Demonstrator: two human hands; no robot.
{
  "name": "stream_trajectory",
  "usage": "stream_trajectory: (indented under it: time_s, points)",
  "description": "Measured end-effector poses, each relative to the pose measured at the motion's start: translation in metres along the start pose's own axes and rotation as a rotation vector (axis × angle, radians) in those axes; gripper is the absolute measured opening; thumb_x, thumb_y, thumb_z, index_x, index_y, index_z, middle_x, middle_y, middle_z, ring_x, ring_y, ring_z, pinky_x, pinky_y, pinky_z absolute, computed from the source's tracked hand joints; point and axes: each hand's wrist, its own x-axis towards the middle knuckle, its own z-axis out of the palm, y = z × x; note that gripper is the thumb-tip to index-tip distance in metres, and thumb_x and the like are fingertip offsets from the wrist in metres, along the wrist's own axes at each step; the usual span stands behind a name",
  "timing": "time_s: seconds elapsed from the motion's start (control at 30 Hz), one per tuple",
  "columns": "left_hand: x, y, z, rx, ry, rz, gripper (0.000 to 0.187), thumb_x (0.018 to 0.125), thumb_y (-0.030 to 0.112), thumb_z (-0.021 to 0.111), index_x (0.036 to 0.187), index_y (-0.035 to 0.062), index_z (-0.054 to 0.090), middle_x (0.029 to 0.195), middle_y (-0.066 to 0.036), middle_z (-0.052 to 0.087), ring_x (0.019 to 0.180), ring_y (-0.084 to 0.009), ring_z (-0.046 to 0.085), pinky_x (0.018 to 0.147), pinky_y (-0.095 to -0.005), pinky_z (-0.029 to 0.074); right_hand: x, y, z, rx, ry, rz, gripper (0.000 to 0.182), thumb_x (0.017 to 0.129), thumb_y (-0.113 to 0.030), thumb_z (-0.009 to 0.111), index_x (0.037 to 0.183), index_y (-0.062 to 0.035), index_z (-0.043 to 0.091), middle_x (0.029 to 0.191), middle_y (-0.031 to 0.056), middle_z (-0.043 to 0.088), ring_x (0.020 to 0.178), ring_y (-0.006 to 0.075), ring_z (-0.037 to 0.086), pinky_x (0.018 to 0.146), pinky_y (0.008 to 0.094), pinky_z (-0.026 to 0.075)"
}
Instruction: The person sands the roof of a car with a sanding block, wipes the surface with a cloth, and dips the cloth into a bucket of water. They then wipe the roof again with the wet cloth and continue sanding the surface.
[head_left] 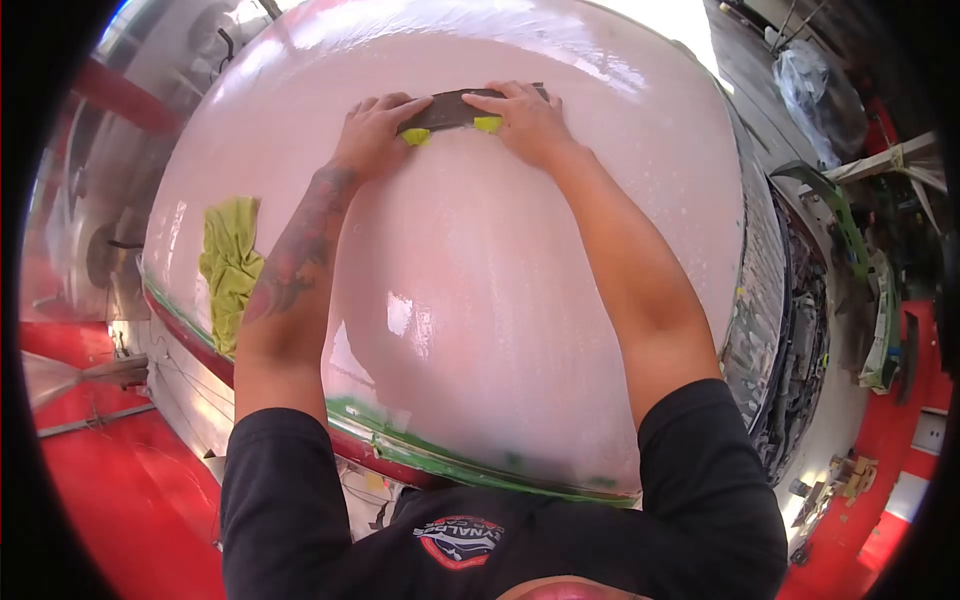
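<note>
Both of my arms reach forward over a large, wet, pinkish-white curved panel (460, 300) with green and red along its near edge. A dark, flat strip (452, 109) with two yellow-green patches on its near side lies across the panel. My left hand (382, 132) grips the strip's left end, the thumb resting on top. At the right end, my right hand (528, 122) holds it the same way, thumb pointing inward. A crumpled yellow-green cloth (232, 270) rests on the panel left of my left forearm.
Red surfaces (120, 470) lie at the lower left and right. Beyond the panel's right edge are exposed dark parts (800, 350), a green curved piece (882, 320) and a clear plastic bag (815, 95) near a wooden bar.
</note>
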Motion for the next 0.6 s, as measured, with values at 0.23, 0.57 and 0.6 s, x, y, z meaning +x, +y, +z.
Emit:
stream_trajectory:
  time_s: [0.23, 0.57, 0.6]
  points:
    - [-0.209, 0.131, -0.066, -0.134, -0.091, 0.060, 0.066, 0.075, 0.014, 0.078, 0.139, 0.0195, 0.065, 0.132, -0.009, 0.059, 0.119, -0.0295, 0.054, 0.111, -0.0513, 0.034, -0.243, -0.120, -0.053, 0.009, -0.007, -0.022, 0.056, 0.084, -0.010, 0.068, 0.135, -0.0316, 0.068, 0.143, 0.0032, 0.055, 0.138, 0.0236, 0.047, 0.105, 0.0648, 0.033]
    - [-0.267, 0.161, -0.083, -0.171, -0.254, 0.102, 0.086, 0.066, 0.013, 0.082, 0.147, 0.0240, 0.057, 0.138, -0.007, 0.056, 0.123, -0.0252, 0.056, 0.118, -0.0583, 0.027, -0.304, -0.145, -0.070, 0.043, -0.057, -0.067, 0.051, 0.083, -0.011, 0.066, 0.130, -0.0283, 0.071, 0.142, 0.0061, 0.058, 0.131, 0.0262, 0.052, 0.105, 0.0633, 0.030]
    - [-0.242, 0.145, -0.078, -0.147, -0.233, 0.114, 0.087, 0.063, 0.013, 0.082, 0.147, 0.0212, 0.057, 0.137, -0.009, 0.056, 0.127, -0.0288, 0.053, 0.117, -0.0590, 0.026, -0.272, -0.129, -0.067, 0.009, -0.068, -0.103, 0.051, 0.083, -0.011, 0.067, 0.130, -0.0276, 0.071, 0.142, 0.0059, 0.058, 0.133, 0.0256, 0.051, 0.104, 0.0618, 0.030]
